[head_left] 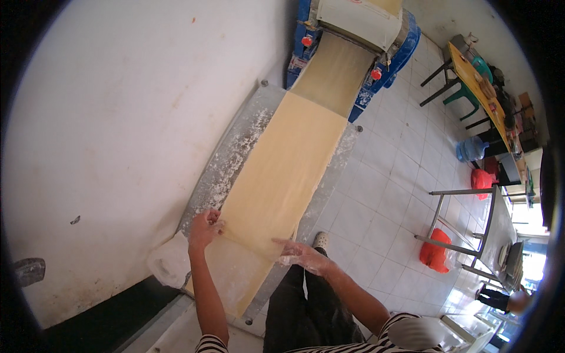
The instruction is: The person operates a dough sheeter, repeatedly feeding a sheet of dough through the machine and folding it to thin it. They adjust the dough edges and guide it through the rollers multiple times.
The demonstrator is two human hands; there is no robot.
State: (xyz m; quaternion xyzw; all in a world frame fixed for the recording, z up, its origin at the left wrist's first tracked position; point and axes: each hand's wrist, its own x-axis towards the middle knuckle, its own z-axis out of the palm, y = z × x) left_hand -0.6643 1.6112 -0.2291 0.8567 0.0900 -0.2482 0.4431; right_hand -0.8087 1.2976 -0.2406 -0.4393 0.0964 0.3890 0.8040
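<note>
A long, pale yellow dough sheet runs down a floured metal table from the rollers of a blue and white dough-sheeting machine. Across its near part goes a crease or layer edge, with more dough below it. My left hand is closed at the sheet's left edge, fingers curled against the dough. At the right edge, my right hand has its floury fingers stretched out over the dough, touching it. Part of its thumb and lower fingers is hard to make out.
A white plastic bag or cloth lies by the table's near left corner, beside the wall. Rightward on the tiled floor stand a metal-framed table, red bags, a water jug and a yellow-topped table.
</note>
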